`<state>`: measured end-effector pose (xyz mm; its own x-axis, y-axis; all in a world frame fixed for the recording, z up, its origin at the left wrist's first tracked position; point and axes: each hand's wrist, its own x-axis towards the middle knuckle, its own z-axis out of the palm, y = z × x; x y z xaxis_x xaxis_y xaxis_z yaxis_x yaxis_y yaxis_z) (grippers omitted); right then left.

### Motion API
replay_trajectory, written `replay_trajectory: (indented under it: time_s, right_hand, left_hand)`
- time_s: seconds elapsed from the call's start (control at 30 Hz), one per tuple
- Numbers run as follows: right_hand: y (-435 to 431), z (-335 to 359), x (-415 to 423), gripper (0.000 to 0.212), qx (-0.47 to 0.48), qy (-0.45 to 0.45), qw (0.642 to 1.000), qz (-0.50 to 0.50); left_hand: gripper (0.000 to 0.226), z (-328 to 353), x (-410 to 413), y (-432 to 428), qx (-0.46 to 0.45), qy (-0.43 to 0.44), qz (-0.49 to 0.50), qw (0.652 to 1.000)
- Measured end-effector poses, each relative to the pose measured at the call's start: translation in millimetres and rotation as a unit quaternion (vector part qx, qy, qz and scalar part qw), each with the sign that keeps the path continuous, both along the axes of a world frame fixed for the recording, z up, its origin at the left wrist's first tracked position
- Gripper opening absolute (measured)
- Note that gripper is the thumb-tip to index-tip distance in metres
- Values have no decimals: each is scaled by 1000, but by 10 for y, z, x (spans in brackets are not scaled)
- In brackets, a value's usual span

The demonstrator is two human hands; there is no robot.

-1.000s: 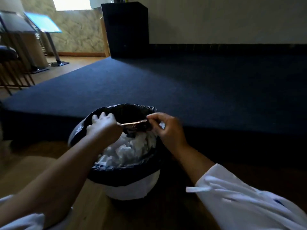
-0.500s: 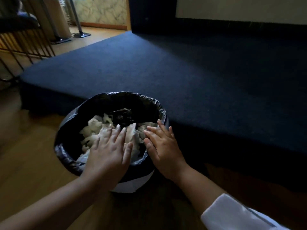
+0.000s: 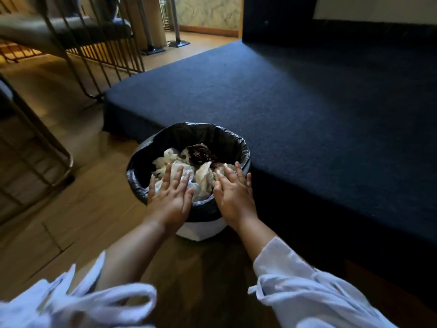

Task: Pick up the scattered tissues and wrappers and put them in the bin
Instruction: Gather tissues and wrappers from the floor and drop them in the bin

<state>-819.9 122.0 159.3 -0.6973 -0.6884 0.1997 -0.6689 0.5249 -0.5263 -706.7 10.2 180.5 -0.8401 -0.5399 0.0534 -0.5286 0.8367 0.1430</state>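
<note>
A white bin (image 3: pixel 201 232) lined with a black bag (image 3: pixel 212 136) stands on the wooden floor against a dark blue carpeted platform. Crumpled white tissues (image 3: pixel 204 177) fill it, and a dark brown wrapper (image 3: pixel 201 153) lies on top near the back. My left hand (image 3: pixel 171 197) is flat with fingers spread over the near rim and the tissues. My right hand (image 3: pixel 233 191) lies flat beside it over the right side of the rim. Neither hand holds anything.
The dark blue platform (image 3: pixel 319 114) runs along the right and behind the bin. Metal-legged chairs (image 3: pixel 78 43) stand at the left and back left on the wooden floor (image 3: pixel 78 209). White sleeves (image 3: pixel 307 297) hang low in front.
One second ago both hands held the brown wrapper over the bin; it now lies inside. Both hands opened flat over the tissues, and the view tilted down and shifted.
</note>
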Motion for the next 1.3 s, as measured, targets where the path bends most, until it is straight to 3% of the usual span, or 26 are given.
replay_trajectory:
  time_s: [0.1, 0.37, 0.57, 0.7, 0.8, 0.9, 1.03, 1.17, 1.3]
  right_hand:
    - [-37, 5, -9, 49, 23, 0, 1000, -2]
    - [-92, 11, -32, 47, 30, -9, 999, -43]
    - [19, 142, 275, 66, 128, 10, 982, -138]
    - [690, 108, 935, 72, 51, -69, 977, -196]
    - [1635, -40, 1611, 70, 46, -117, 965, -229]
    - [2666, -147, 2261, 68, 89, -149, 942, -286]
    - [3650, -23, 3178, 62, 88, -156, 881, -438]
    - [4373, 154, 4029, 58, 92, -165, 835, -517]
    - [4949, 98, 4750, 47, 52, -173, 787, -590]
  left_hand:
    - [69, -22, -22, -44, -10, 5, -3, 1000]
    - [62, -75, -56, -116, -31, 25, -25, 999]
    - [54, -61, -21, -118, -14, 18, -45, 999]
    - [56, -8, 21, -53, 11, 50, -23, 998]
    - [56, 39, 140, 349, 14, 130, -88, 988]
    - [59, 12, 462, 1229, 96, 152, -235, 955]
    - [60, -53, 1232, 2543, 199, 20, -415, 887]
    - [64, -22, 1959, 3541, 204, -64, -575, 789]
    - [62, -6, 2476, 4194, 211, -141, -644, 722]
